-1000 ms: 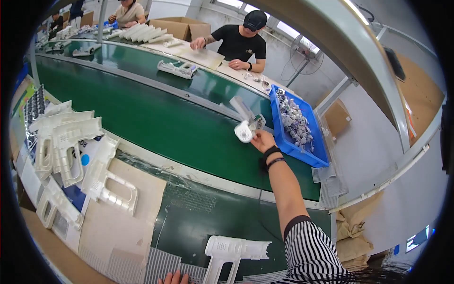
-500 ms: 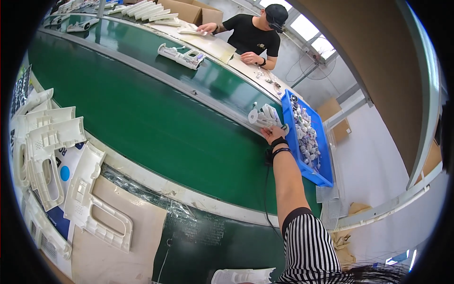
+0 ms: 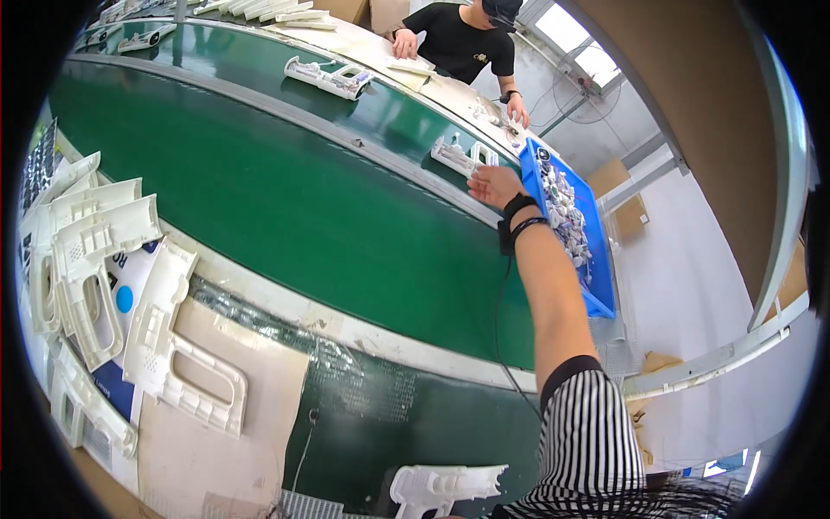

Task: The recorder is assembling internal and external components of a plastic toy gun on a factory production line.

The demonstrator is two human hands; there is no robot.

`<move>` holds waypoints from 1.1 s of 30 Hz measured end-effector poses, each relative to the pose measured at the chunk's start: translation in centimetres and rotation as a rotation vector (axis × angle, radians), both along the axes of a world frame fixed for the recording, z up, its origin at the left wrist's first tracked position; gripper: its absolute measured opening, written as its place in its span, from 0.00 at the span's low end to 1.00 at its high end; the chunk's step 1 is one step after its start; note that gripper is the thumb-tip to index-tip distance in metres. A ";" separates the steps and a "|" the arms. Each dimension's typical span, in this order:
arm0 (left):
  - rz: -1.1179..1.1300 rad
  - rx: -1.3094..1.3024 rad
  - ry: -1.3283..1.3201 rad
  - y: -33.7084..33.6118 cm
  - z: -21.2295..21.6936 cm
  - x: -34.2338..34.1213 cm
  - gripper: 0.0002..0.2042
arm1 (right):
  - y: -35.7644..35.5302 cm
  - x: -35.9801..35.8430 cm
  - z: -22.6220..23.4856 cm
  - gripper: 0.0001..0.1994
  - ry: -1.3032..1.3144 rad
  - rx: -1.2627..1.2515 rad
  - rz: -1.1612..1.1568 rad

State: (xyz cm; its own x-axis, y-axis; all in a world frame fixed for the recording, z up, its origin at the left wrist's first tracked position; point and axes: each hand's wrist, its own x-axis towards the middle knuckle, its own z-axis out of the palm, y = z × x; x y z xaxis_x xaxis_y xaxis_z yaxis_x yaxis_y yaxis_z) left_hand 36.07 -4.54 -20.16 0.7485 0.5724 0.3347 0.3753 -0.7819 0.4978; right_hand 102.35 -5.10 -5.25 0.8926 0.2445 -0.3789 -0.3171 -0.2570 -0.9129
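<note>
My right hand (image 3: 497, 186) reaches out over the divider rail, fingers stretched and holding nothing visible. Just beyond its fingertips, a white plastic housing half (image 3: 456, 157) with small parts and wires inside lies on the far green belt. I cannot tell whether the fingers still touch it. To the right of my hand stands a blue bin (image 3: 601, 303) heaped with small white parts and wires (image 3: 566, 216). A black band with a cable sits on my right wrist. My left hand is out of view.
A co-worker (image 3: 462, 39) in black sits across the belt. Another filled housing (image 3: 328, 78) lies on the far belt. Empty white housing shells (image 3: 186, 355) are piled at the left, and one shell (image 3: 445, 486) lies at the near edge. A metal rail (image 3: 359, 143) divides the belts.
My right hand has moved off the housing, which now lies farther left on the far belt. The co-worker's hands have shifted, one toward the blue bin. The view has tilted slightly.
</note>
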 end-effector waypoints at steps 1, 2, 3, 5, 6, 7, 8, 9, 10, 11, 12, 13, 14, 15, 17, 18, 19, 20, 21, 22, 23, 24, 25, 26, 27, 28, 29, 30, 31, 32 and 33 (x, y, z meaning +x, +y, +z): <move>-0.005 -0.018 0.009 -0.3 0.8 -0.5 0.14 | -0.6 -0.7 1.6 0.10 -0.074 -0.051 0.193; -0.013 -0.041 0.029 -0.8 1.7 -1.4 0.13 | -0.5 -1.7 3.4 0.12 -0.104 -0.148 0.260; -0.037 -0.072 0.047 -1.4 2.7 -2.7 0.13 | -1.3 -1.8 6.0 0.14 -0.055 -0.181 0.413; -0.052 -0.131 0.146 -2.8 4.8 -6.6 0.12 | 1.0 -7.4 9.1 0.20 -0.100 -0.320 0.585; -0.015 -0.140 0.204 -3.7 7.9 -9.9 0.12 | 3.8 -11.8 11.3 0.22 -0.189 -0.337 0.749; -0.027 -0.133 0.221 -3.9 7.9 -10.9 0.14 | 4.7 -15.6 13.1 0.23 -0.270 -0.469 0.932; -0.035 -0.125 0.239 -3.7 7.5 -11.3 0.16 | 5.0 -19.0 14.4 0.22 -0.355 -0.560 1.103; -0.044 -0.133 0.256 -3.9 7.5 -11.3 0.16 | 4.5 -22.6 16.2 0.22 -0.372 -0.656 1.221; -0.061 -0.132 0.218 -3.9 7.2 -10.7 0.17 | 3.0 -25.2 17.1 0.22 -0.361 -0.667 1.203; -0.083 -0.125 0.177 -3.9 7.1 -10.3 0.17 | 1.0 -27.8 17.9 0.22 -0.362 -0.697 1.307; -0.094 -0.122 0.178 -3.8 7.1 -10.4 0.17 | -0.4 -30.6 17.9 0.22 -0.367 -0.716 1.427; -0.096 -0.100 0.162 -3.7 7.0 -10.5 0.18 | -1.7 -33.0 17.0 0.22 -0.544 -0.746 1.600; -0.092 -0.076 0.145 -3.6 7.0 -10.7 0.18 | -3.2 -35.4 15.7 0.22 -0.735 -0.770 1.769; -0.086 -0.081 0.136 -3.6 7.2 -11.0 0.18 | -5.1 -38.3 13.8 0.24 -0.734 -0.814 1.774; -0.095 -0.059 0.099 -3.6 7.2 -11.1 0.18 | -10.8 -43.7 10.4 0.30 -0.774 -0.935 1.716; -0.111 -0.061 0.074 -3.9 7.3 -11.2 0.18 | -14.2 -45.8 8.7 0.34 -0.804 -0.993 1.663; -0.127 -0.045 0.033 -4.0 6.9 -11.1 0.19 | -17.7 -47.6 7.1 0.36 -0.883 -1.017 1.592; -0.106 -0.007 0.027 -4.5 6.8 -10.5 0.19 | -20.8 -48.9 5.6 0.38 -0.962 -1.025 1.522; -0.088 -0.020 -0.008 -4.6 7.0 -11.3 0.21 | -22.5 -50.7 4.4 0.39 -1.024 -1.029 1.482; -0.113 -0.038 -0.042 -4.8 7.2 -11.4 0.22 | -24.8 -52.0 3.6 0.40 -1.051 -1.049 1.411; -0.145 -0.033 -0.047 -5.4 7.3 -11.4 0.26 | -26.7 -52.7 2.5 0.39 -1.133 -1.070 1.364; -0.214 -0.081 -0.064 -6.3 7.4 -11.7 0.28 | -28.2 -53.4 1.9 0.39 -1.211 -1.091 1.313; -0.262 -0.080 -0.045 -7.9 7.3 -12.1 0.27 | -29.5 -54.0 1.7 0.37 -1.206 -1.048 1.292; -0.280 -0.054 -0.002 -9.8 8.4 -12.3 0.24 | -30.5 -54.5 1.9 0.30 -1.104 -1.012 1.262; -0.334 -0.036 -0.004 -11.4 9.1 -12.4 0.20 | -32.4 -54.7 1.6 0.27 -1.148 -1.035 1.224; -0.402 -0.040 0.014 -12.8 9.0 -12.5 0.17 | -34.3 -54.8 1.1 0.24 -1.204 -1.053 1.192; -0.460 -0.006 0.001 -14.1 9.1 -12.8 0.17 | -36.1 -54.9 1.0 0.22 -1.172 -1.041 1.185; -0.513 -0.010 0.002 -15.3 9.1 -12.9 0.16 | -37.7 -55.0 1.0 0.20 -1.142 -1.031 1.183; -0.575 -0.019 0.014 -16.5 9.4 -12.9 0.16 | -39.8 -55.0 0.9 0.19 -1.148 -1.023 1.169; -0.632 -0.033 0.028 -17.1 9.6 -13.1 0.16 | -41.3 -55.0 0.7 0.19 -1.154 -1.016 1.161; -0.610 -0.017 0.014 -17.5 10.2 -13.7 0.16 | -42.8 -55.3 0.8 0.19 -1.131 -1.012 1.135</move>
State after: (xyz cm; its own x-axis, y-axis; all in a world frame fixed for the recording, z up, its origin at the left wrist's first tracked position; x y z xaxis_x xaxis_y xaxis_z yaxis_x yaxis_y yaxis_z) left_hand 22.39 -22.05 -9.96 0.9474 0.0439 0.3171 -0.1315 -0.8499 0.5103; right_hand 47.06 -47.89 -4.42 0.3892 0.9056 -0.1686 0.9211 -0.3838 0.0649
